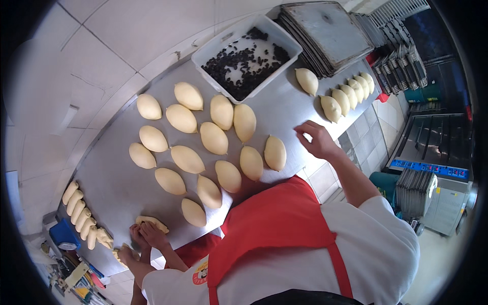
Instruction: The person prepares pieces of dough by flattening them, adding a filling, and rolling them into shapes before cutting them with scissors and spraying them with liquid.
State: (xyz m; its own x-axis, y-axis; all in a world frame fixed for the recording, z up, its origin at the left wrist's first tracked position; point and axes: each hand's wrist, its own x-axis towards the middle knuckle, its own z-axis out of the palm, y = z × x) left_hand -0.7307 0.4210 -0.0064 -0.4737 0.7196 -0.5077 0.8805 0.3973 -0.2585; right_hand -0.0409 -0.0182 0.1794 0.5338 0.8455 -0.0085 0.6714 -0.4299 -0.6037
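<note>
My right hand (pixel 316 141) hovers by the table's near edge, right of the oval dough pieces. Its fingers are loosely curled, with a gap inside the thumb and nothing held. My left hand (pixel 128 254) reaches down to the lower left and grips a dough piece (pixel 118 255), partly hidden by the hand. Several smooth, pointed oval dough pieces (pixel 187 159) lie across the metal table (pixel 114 188). One lone dough oval (pixel 306 81) rests farther right, above a close row of dough ovals (pixel 349 96).
Beside my left hand, a co-worker's hands (pixel 147 235) press a flat dough piece (pixel 152 222). Dough rolls (pixel 80 213) line the left end. A white tub (pixel 202 57) of dark pieces and stacked metal trays (pixel 330 33) stand at the back. An oven (pixel 432 142) is at right.
</note>
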